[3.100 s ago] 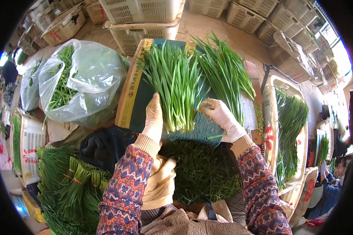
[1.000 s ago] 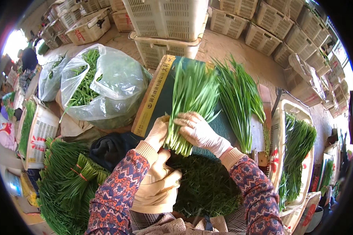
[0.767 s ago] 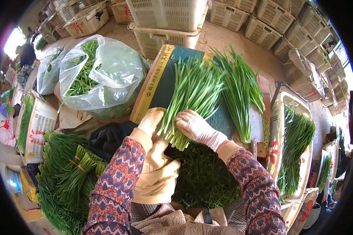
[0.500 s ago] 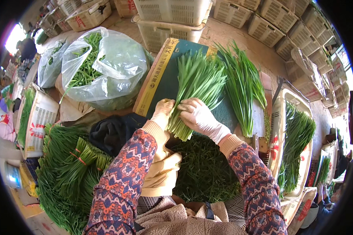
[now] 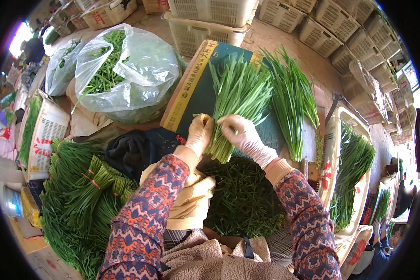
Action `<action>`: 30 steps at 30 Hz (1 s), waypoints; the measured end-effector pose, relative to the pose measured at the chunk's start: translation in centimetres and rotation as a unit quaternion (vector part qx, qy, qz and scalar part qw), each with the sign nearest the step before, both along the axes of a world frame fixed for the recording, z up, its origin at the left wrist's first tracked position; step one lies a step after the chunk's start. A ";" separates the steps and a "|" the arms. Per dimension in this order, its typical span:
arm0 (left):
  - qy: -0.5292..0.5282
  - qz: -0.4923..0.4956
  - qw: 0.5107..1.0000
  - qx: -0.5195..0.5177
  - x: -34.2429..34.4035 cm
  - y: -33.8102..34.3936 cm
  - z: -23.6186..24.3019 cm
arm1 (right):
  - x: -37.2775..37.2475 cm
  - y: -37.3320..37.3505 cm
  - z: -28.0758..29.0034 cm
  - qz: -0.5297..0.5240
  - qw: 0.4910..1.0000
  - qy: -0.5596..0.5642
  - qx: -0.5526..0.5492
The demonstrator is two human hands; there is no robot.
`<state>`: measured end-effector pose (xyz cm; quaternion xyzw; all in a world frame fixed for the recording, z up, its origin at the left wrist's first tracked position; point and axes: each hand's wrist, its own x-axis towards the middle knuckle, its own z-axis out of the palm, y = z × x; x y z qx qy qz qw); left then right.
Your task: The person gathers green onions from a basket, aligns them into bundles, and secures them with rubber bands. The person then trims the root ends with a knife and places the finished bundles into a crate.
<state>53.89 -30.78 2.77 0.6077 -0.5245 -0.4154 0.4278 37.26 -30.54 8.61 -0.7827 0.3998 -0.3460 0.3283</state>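
A loose bundle of garlic chives (image 5: pixel 242 86) lies on a dark green board with a yellow strip (image 5: pixel 190 84), its pale cut stems toward me. My gloved left hand (image 5: pixel 201 133) is closed at the left edge of the bundle, by the stems. Over the stems' right side, my gloved right hand (image 5: pixel 241 134) has its fingers curled in a pinch. Whatever sits between those fingertips is too small to make out. A second heap of chives (image 5: pixel 291 102) rests on the board's right side.
Tied chive bundles (image 5: pixel 95 184) are piled at my left, beside a dark cloth (image 5: pixel 130 154). Chive scraps (image 5: pixel 242 196) fill the space below the board. A clear plastic bag (image 5: pixel 147 77) of greens stands far left, a crate (image 5: pixel 330 161) of chives at right, stacked crates (image 5: pixel 210 35) behind.
My right hand has drawn its fingers in and lifted slightly off the stems. My left hand has turned a little and shifted toward the bundle's edge. The view has moved slightly.
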 end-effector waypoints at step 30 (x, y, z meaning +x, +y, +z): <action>0.175 0.017 0.983 0.054 -1.8 2.7 -3.5 | -0.1 1.3 -0.1 -0.096 0.978 0.183 0.034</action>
